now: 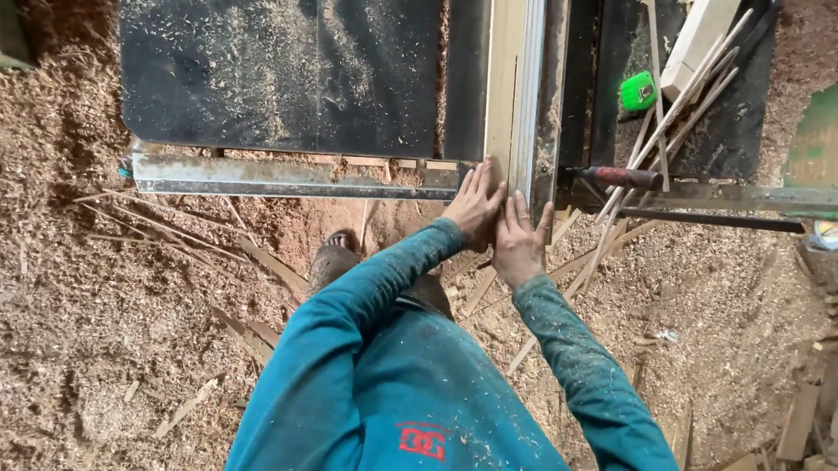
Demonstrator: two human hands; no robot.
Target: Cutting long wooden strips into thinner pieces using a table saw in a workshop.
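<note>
A long pale wooden board (505, 81) lies along the dark saw table (280, 72), beside a grey metal fence rail (531, 80). My left hand (474, 205) presses flat against the board's near end, fingers spread. My right hand (519, 241) sits just beside and below it, fingers up on the board's end and the rail. Both sleeves are teal and dusted with sawdust. Neither hand closes around anything.
Sawdust and thin wood offcuts (251, 262) cover the floor. A green tape measure (637, 91), a light wood block (706, 20) and thin strips (677, 111) lie on the table's right. A red-handled tool (624, 177) sticks out near the rail. My shoe (330, 258) stands below the table edge.
</note>
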